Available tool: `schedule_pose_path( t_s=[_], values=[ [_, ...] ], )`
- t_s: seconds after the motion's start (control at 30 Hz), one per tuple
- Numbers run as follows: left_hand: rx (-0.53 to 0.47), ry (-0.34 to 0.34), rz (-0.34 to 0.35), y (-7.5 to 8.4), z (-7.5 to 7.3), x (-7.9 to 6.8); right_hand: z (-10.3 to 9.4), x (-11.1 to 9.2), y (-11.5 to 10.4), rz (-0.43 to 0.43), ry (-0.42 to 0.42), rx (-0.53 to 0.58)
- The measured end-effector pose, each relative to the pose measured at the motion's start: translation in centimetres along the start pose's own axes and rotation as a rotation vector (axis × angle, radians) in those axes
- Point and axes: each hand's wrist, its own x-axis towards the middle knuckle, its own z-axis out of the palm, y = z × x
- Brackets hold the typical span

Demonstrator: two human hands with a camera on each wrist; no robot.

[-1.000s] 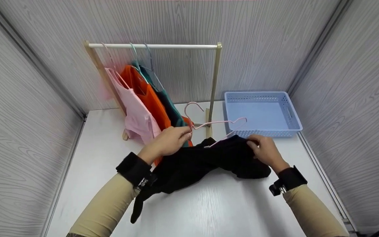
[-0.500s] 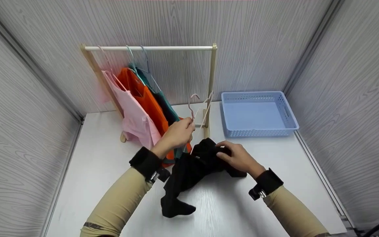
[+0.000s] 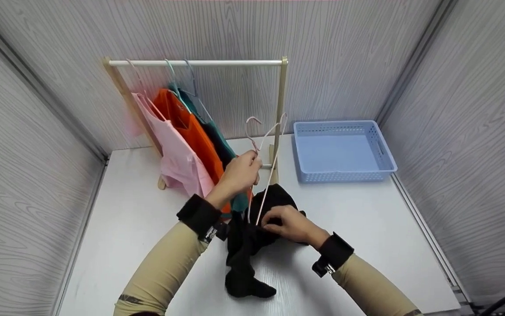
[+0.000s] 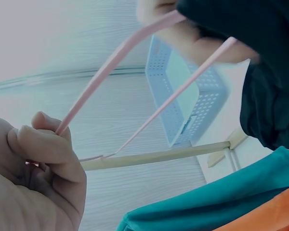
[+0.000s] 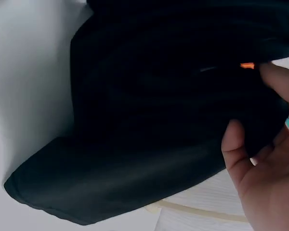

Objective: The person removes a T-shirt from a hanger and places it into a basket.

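Note:
My left hand [image 3: 241, 172] grips a thin pink clothes hanger [image 3: 274, 164] just below its hook, as the left wrist view [image 4: 108, 65] also shows. The hanger is tipped on end, its lower part inside a black garment [image 3: 241, 263]. With thumb and fingers my right hand [image 3: 291, 224] pinches the garment's edge beside the hanger. In the right wrist view the dark cloth [image 5: 149, 120] spreads wide and the right thumb [image 5: 233, 139] lies against it. The garment hangs in folds, one narrow end lying on the table.
Behind my left hand stands a small clothes rack [image 3: 199, 63]. Pink [image 3: 177, 151], orange [image 3: 202, 140] and teal [image 3: 221, 140] garments hang at its left on hangers. A blue plastic basket [image 3: 344, 176] stands at the back right. Grey wood-grain walls enclose the table.
The hanger has turned from lying sideways to standing on end and risen slightly. My right hand has moved left along the garment toward the hanger. The garment has bunched closer to my left hand.

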Motion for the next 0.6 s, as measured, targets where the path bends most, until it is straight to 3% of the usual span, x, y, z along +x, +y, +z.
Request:
schedule_pose_path(
  t_s=[0.13, 0.23, 0.4, 0.6],
  values=[
    [-0.035, 0.008, -0.012, 0.1, 0.1, 0.2, 0.6, -0.9, 0.0, -0.024, -0.081, 0.044],
    [-0.06, -0.015, -0.019, 0.0, 0.2, 0.1, 1.1, -1.2, -0.2, -0.096, -0.123, 0.054],
    [-0.072, -0.04, -0.034, -0.3, 0.5, 0.1, 1.3, -1.3, -0.6, -0.223, -0.101, 0.028],
    [-0.105, -0.092, -0.048, -0.7, 1.0, 0.5, 1.7, -1.2, -1.1, -0.263, -0.144, -0.016]
  ],
)
